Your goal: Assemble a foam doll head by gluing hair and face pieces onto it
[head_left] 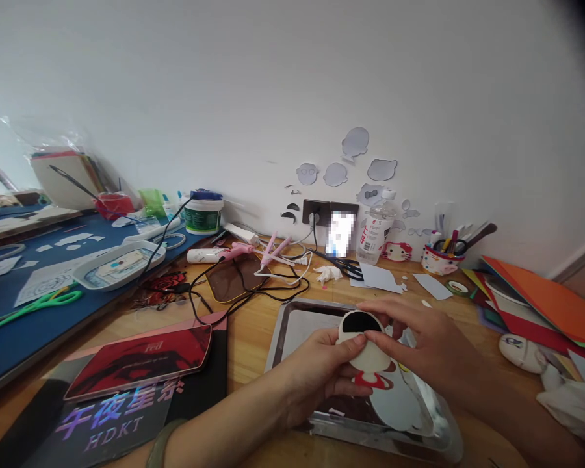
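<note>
A small felt doll (370,359) with a round cream head and a red outfit is held over a metal tray (276,344). Across the top of its head lies a black felt hair piece (359,322). My left hand (322,364) grips the doll from the left, thumb on the face and fingers beneath. From the right, my right hand (414,335) closes on the head, its thumb at the hair piece's lower edge and its fingers partly hidden. Below the doll, a pale rounded piece (397,406) lies in the tray.
Behind the tray are pink glue guns (275,250) with tangled cords, black scissors (346,265) and a clear bottle (377,227). A pen cup (441,259) and coloured sheets (541,292) stand right. A red box (141,361) and green scissors (53,300) lie left.
</note>
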`<state>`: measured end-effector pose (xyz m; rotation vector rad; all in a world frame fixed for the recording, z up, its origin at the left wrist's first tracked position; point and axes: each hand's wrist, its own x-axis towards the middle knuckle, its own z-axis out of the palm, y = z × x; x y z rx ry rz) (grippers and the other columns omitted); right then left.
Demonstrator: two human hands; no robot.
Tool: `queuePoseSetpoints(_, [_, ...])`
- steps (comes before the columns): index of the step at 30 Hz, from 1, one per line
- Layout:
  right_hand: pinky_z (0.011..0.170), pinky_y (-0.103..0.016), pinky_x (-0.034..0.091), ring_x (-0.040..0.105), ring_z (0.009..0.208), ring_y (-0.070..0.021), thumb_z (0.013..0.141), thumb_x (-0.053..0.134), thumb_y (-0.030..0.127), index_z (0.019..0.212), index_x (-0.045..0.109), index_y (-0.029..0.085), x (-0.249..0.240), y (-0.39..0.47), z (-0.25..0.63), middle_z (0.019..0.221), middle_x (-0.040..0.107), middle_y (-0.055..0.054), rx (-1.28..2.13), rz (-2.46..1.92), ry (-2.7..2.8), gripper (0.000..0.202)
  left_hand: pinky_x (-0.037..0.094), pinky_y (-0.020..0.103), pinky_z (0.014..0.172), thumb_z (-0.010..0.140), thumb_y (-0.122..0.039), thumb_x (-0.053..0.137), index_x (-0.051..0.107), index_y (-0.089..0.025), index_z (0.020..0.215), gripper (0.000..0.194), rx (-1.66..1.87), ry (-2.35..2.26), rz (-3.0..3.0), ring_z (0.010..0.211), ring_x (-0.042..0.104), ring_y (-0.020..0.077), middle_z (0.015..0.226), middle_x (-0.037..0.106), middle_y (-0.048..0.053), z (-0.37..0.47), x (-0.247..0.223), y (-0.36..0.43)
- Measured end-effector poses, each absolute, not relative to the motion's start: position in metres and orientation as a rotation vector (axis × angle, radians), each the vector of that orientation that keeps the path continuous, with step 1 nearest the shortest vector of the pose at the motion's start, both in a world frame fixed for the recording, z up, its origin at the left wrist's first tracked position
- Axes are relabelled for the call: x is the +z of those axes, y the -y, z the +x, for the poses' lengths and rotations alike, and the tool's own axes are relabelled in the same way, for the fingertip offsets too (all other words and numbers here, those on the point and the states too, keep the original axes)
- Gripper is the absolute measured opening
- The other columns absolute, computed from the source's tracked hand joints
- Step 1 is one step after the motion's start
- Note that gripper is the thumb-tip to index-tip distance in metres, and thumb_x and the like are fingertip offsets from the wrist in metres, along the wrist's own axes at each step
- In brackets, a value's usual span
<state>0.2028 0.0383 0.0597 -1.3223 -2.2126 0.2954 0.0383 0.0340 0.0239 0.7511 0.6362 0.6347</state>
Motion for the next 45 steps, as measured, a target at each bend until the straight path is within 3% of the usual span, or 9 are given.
queuePoseSetpoints(3, [0.054, -0.028, 0.05, 0.058, 0.059, -0.0129, 0.074, 0.053, 0.028, 0.103, 0.057, 0.028, 0.061, -0.039, 0.202, 0.078, 0.063, 0.001, 0.412, -1.402, 2.14, 0.029, 0.048, 0.016, 0.057, 0.079, -0.028, 0.051, 0.059, -0.01, 0.093, 0.024, 0.635, -0.644, 0.735, 0.07, 0.062, 0.011, 0.089, 0.063, 0.011, 0.038, 0.026, -0.033])
queuePoseSetpoints(14, [0.064, -0.03, 0.049, 0.06, 0.072, -0.0145, 0.075, 0.055, 0.03, 0.097, 0.057, 0.022, 0.047, -0.049, 0.204, 0.084, 0.064, -0.001, 1.035, -1.243, 1.814, 0.023, 0.048, 0.017, 0.057, 0.078, -0.027, 0.053, 0.058, -0.011, 0.093, 0.023, 0.62, -0.679, 0.78, 0.068, 0.063, 0.0119, 0.09, 0.063, 0.011, 0.033, 0.028, -0.043])
queuePoseSetpoints(21, [0.067, -0.028, 0.048, 0.06, 0.073, -0.0122, 0.071, 0.06, 0.028, 0.093, 0.057, 0.018, 0.042, -0.058, 0.205, 0.084, 0.065, -0.002, 1.2, -1.215, 1.558, 0.024, 0.048, 0.017, 0.058, 0.072, -0.024, 0.059, 0.057, -0.013, 0.086, 0.018, 0.733, -0.757, 0.748, 0.061, 0.061, 0.0101, 0.073, 0.062, 0.006, 0.026, 0.027, -0.058])
queuePoseSetpoints(31, [0.062, -0.025, 0.046, 0.059, 0.072, -0.0124, 0.071, 0.06, 0.03, 0.094, 0.058, 0.019, 0.027, -0.06, 0.202, 0.084, 0.065, -0.002, 1.266, -1.206, 1.61, 0.026, 0.046, 0.014, 0.046, 0.067, -0.022, 0.062, 0.06, -0.013, 0.083, 0.018, 0.773, -0.927, 0.826, 0.047, 0.056, 0.0055, 0.071, 0.061, 0.002, 0.027, 0.018, -0.061])
queuePoseSetpoints(36, [0.053, -0.025, 0.042, 0.057, 0.067, -0.014, 0.075, 0.05, 0.044, 0.095, 0.058, 0.02, 0.026, -0.071, 0.217, 0.079, 0.064, -0.003, 1.093, -1.372, 1.696, 0.032, 0.045, 0.013, 0.044, 0.066, -0.022, 0.062, 0.06, -0.012, 0.084, 0.021, 0.808, -1.013, 0.791, 0.046, 0.055, 0.006, 0.068, 0.06, 0.003, 0.027, 0.014, -0.064])
queuePoseSetpoints(41, [0.066, -0.032, 0.041, 0.056, 0.074, -0.0196, 0.071, 0.054, 0.038, 0.083, 0.062, 0.021, 0.016, -0.075, 0.232, 0.082, 0.064, -0.004, 0.559, -1.669, 2.041, 0.023, 0.045, 0.013, 0.043, 0.066, -0.022, 0.061, 0.06, -0.011, 0.087, 0.024, 0.83, -1.043, 0.753, 0.047, 0.056, 0.0072, 0.068, 0.061, 0.004, 0.028, 0.013, -0.066])
queuePoseSetpoints(45, [0.07, -0.034, 0.039, 0.054, 0.086, -0.0241, 0.064, 0.058, 0.035, 0.087, 0.061, 0.022, 0.003, -0.071, 0.231, 0.091, 0.062, -0.004, 0.445, -1.758, 2.254, 0.026, 0.045, 0.014, 0.043, 0.064, -0.022, 0.063, 0.06, -0.012, 0.086, 0.024, 0.853, -1.059, 0.722, 0.045, 0.054, 0.0067, 0.065, 0.06, 0.003, 0.027, 0.013, -0.067])
